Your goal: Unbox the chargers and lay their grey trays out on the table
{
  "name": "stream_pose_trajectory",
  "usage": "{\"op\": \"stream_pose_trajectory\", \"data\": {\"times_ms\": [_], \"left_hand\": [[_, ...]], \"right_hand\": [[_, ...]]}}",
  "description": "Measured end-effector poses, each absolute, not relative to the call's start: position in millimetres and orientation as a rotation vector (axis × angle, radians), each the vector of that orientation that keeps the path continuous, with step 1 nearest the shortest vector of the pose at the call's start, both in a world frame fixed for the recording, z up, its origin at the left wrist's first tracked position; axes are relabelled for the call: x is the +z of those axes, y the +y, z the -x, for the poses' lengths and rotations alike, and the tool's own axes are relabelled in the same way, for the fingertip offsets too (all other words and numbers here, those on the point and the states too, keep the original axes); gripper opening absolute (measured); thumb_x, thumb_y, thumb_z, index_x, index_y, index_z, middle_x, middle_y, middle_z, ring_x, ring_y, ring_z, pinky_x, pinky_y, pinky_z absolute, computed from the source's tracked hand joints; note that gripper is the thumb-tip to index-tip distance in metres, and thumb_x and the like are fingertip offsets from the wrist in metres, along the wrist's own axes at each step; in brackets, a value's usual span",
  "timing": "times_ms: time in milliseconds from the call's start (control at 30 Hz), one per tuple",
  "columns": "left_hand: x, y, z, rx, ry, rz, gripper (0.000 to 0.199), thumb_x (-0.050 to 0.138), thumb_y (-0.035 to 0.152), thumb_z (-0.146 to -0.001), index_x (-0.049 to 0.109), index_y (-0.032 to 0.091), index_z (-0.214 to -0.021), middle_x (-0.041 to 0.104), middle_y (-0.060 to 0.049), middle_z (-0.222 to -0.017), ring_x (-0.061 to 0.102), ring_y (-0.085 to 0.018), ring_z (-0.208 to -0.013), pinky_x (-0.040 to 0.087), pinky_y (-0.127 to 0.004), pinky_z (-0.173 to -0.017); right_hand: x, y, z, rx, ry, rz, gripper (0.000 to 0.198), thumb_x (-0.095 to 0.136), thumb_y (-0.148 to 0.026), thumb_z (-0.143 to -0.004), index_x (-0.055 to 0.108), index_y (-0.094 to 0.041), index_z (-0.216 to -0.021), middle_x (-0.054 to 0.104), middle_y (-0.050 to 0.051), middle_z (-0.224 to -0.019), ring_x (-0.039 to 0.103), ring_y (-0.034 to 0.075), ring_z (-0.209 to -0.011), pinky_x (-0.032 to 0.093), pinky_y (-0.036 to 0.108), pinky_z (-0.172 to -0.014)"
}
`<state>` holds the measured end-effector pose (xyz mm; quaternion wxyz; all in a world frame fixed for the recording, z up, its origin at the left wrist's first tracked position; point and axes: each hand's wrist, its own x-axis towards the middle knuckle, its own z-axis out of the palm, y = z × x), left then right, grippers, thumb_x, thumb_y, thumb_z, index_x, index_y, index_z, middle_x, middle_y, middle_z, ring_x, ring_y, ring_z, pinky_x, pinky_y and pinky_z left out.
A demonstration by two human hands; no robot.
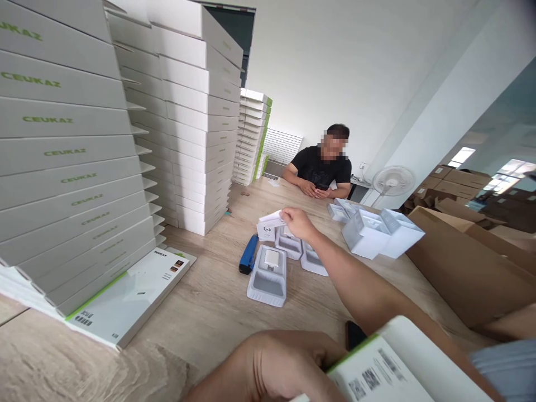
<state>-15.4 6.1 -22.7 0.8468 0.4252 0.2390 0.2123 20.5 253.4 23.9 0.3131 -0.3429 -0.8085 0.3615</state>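
The right hand [298, 223] is pinching a leaflet [271, 219] beyond an unboxed plastic tray [268, 286], its white adapter [272, 257] already seated, while the left hand [288, 362] is clasping a green-edged carton [377, 368] nearer than the tray.

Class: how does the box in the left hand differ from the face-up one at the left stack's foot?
The held box is gripped by the left hand; the lying box rests flat, untouched. The held box runs out of the picture; the lying box does not. The lying box shows its brand name; none is visible on the held box. Both are white with green edging.
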Motion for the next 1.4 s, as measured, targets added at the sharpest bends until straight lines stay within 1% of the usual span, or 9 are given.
{"op": "stream_pose_trajectory", "data": {"times_ms": [200,533,700,800,900,1000,1100,1267,1400], "left_hand": [[17.9,3.0,31.6,0.526,0.659,-1.004,0.043,0.080,0.026,-0.038,0.075,0.013,-0.079,0.073,-0.006,-0.076,0.066,-0.023,-0.071,0.049,-0.025,-0.054],[26.1,-3.0,37.3,0.444,0.767,-1.203,0.046,0.074,0.032,-0.062,0.068,0.015,-0.105,0.075,-0.005,-0.093,0.068,-0.029,-0.087,0.051,-0.030,-0.069],[40.8,-3.0,25.0,0.349,0.713,-1.297,0.045,0.074,0.034,-0.066,0.068,0.015,-0.107,0.074,-0.006,-0.098,0.067,-0.028,-0.092,0.050,-0.031,-0.074],[44.9,-2.9,26.1,0.439,0.824,-1.336,0.051,0.075,0.040,-0.068,0.066,0.016,-0.112,0.074,-0.006,-0.101,0.065,-0.030,-0.095,0.050,-0.034,-0.077],[40.3,-4.1,29.2,0.558,0.941,-1.299,0.052,0.080,0.041,-0.066,0.067,0.019,-0.111,0.074,-0.004,-0.096,0.066,-0.029,-0.091,0.050,-0.033,-0.075],[26.8,-7.0,25.3,0.617,0.795,-1.104,0.051,0.077,0.046,-0.069,0.070,0.020,-0.112,0.075,-0.005,-0.095,0.067,-0.029,-0.090,0.051,-0.036,-0.080],[13.3,-9.4,16.7,0.570,0.440,-0.867,0.063,0.063,0.064,-0.073,0.070,0.019,-0.117,0.074,-0.011,-0.108,0.064,-0.036,-0.107,0.045,-0.047,-0.097],[21.5,-10.4,20.1,0.489,0.382,-1.117,0.075,0.081,0.047,-0.058,0.065,0.018,-0.126,0.070,-0.011,-0.122,0.057,-0.039,-0.119,0.040,-0.047,-0.103],[44.5,-15.5,35.3,0.613,0.543,-1.456,0.097,0.085,0.030,-0.059,0.041,0.028,-0.145,0.046,-0.006,-0.150,0.031,-0.038,-0.141,0.023,-0.048,-0.117]], "right_hand": [[74.0,179.4,-138.9,1.144,-1.647,0.963,0.024,0.060,-0.044,-0.073,0.055,-0.020,-0.071,0.053,-0.002,-0.054,0.044,0.010,-0.042,0.025,0.021,-0.038],[49.4,46.9,-250.2,1.382,-1.314,1.029,0.031,0.075,-0.042,-0.069,0.057,-0.018,-0.062,0.041,-0.007,-0.047,0.028,0.005,-0.038,0.018,0.019,-0.035],[31.0,27.9,-229.9,1.222,-1.602,1.141,0.039,0.064,-0.054,-0.083,0.059,-0.018,-0.069,0.051,-0.004,-0.059,0.043,0.009,-0.054,0.033,0.022,-0.050],[25.8,17.8,-227.1,1.148,-1.554,0.956,0.034,0.062,-0.053,-0.087,0.064,-0.024,-0.104,0.063,0.001,-0.090,0.058,0.016,-0.082,0.046,0.027,-0.070],[26.8,7.0,-228.0,1.388,-1.606,0.785,0.071,0.078,-0.040,-0.077,0.044,-0.037,-0.139,0.063,0.003,-0.120,0.060,0.022,-0.106,0.050,0.034,-0.085],[31.5,-3.7,-223.7,1.432,-1.579,0.759,0.069,0.077,-0.033,-0.079,0.044,-0.040,-0.139,0.065,0.002,-0.122,0.062,0.022,-0.107,0.050,0.036,-0.089],[32.3,-9.0,-218.7,1.421,-1.572,0.735,0.064,0.074,-0.033,-0.081,0.047,-0.039,-0.138,0.066,0.002,-0.117,0.064,0.021,-0.102,0.051,0.036,-0.086],[16.5,25.9,-230.6,1.131,-1.617,0.846,0.043,0.058,-0.047,-0.091,0.056,-0.029,-0.130,0.069,0.004,-0.104,0.065,0.020,-0.094,0.051,0.034,-0.081],[-0.2,90.1,-247.3,0.536,-1.986,1.350,0.037,0.049,-0.035,-0.096,0.056,-0.021,-0.129,0.062,0.011,-0.128,0.060,0.023,-0.110,0.050,0.037,-0.090]]}}
